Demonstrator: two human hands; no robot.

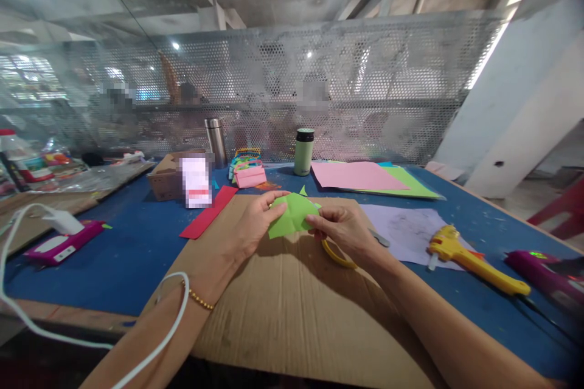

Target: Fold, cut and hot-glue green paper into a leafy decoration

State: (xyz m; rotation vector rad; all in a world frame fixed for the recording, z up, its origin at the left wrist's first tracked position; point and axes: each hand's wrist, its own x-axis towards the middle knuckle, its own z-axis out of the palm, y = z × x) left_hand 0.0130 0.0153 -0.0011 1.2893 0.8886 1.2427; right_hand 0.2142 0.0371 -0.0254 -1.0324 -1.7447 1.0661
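Observation:
A piece of bright green paper (292, 217), with crease lines across it, is held up between my two hands above the cardboard sheet (274, 310). My left hand (259, 219) pinches its left edge between thumb and fingers. On the opposite side my right hand (340, 225) grips the right edge, thumb in front. Below the right hand lies a yellow curved handle (337, 255), probably of scissors, partly hidden by the hand. A small green paper scrap (303, 191) sits just beyond the held piece.
A red paper strip (210, 213), phone (196, 181), cardboard box (163, 177) and pink paper bag (250, 176) lie left. A green tumbler (303, 152) and steel flask (216, 143) stand behind. Rightward are pink sheets (360, 175), a yellow glue gun (479, 264) and a power strip (547, 273).

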